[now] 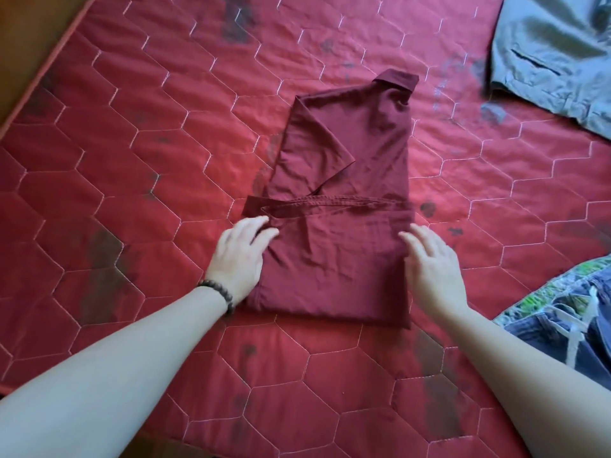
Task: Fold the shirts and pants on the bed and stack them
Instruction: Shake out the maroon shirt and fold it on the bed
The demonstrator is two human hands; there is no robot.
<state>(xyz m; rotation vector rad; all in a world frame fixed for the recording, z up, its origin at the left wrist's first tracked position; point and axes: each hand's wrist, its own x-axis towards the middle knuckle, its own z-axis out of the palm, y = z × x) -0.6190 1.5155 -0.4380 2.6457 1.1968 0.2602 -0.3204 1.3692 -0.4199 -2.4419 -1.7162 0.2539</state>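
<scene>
A dark maroon collared cotton shirt (344, 200) lay near the middle of the bed, folded into a narrow upright panel with its collar at the far end and one short sleeve turned in across the front. Its lower part had been doubled up, so the hem ran as a band straight across the panel's middle, and the near fold formed a clean edge just ahead of the person's forearms.

The left hand (239, 256) rested flat along the shirt's left edge, fingers straight and together, tips touching the hem band; it gripped nothing. The right hand (433, 266) lay at the shirt's right edge with fingers spread and relaxed, tips touching the cloth, also holding nothing. A dark beaded bracelet (218, 294) circled the left wrist.

Bare mattress lay open on every side of the shirt, widest to the left and in front of the collar.

The surface was a red quilted mattress (132, 180) stitched in pale hexagons and marked with dark smudges. Its piped edge ran diagonally at the upper left, with brown wooden flooring (29, 38) beyond it.

A rumpled grey-green garment with a slit pocket (555, 57) lay at the far right corner, well apart from the shirt. Blue denim shorts with a white drawstring, lying on green patterned fabric (568, 322), sat at the near right, just beside the right forearm. Neither touched the shirt.
</scene>
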